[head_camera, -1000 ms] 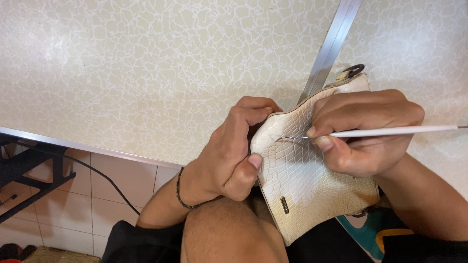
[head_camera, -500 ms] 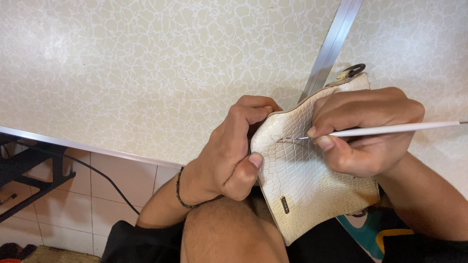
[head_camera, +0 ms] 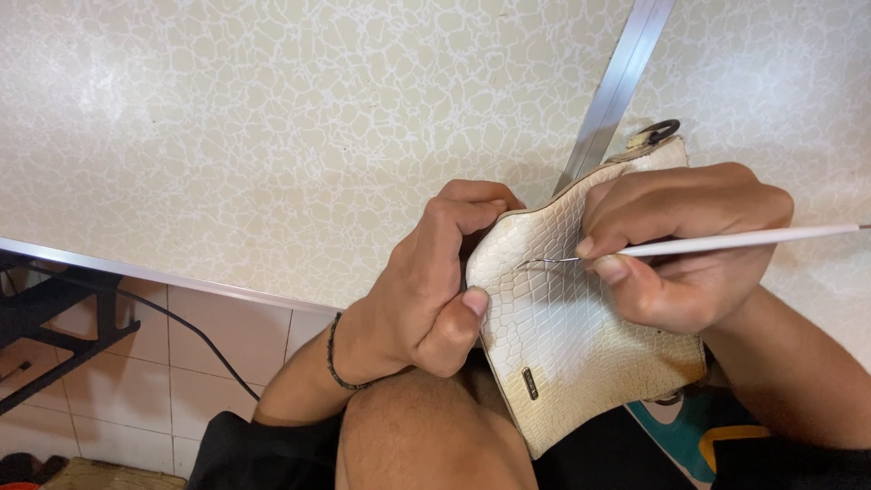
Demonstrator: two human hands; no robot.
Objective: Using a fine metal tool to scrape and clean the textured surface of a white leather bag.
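A cream, crocodile-textured bag [head_camera: 567,349] rests on my lap against the edge of a pale crackle-patterned table [head_camera: 272,136]. My left hand [head_camera: 426,286] grips the bag's left edge, thumb pressed on its front. My right hand [head_camera: 680,245] pinches a thin white brush [head_camera: 744,240] like a pen; its fine dark tip touches the bag's upper front near the rim. A dark ring and strap tab [head_camera: 655,134] stick out at the bag's top. A small metal tag [head_camera: 529,383] sits low on the front.
A metal strip [head_camera: 617,86] runs diagonally across the table behind the bag. Below the table edge are white floor tiles, a black cable [head_camera: 195,331] and a dark stand [head_camera: 54,327] at the left. My bare knee [head_camera: 426,436] is under the bag.
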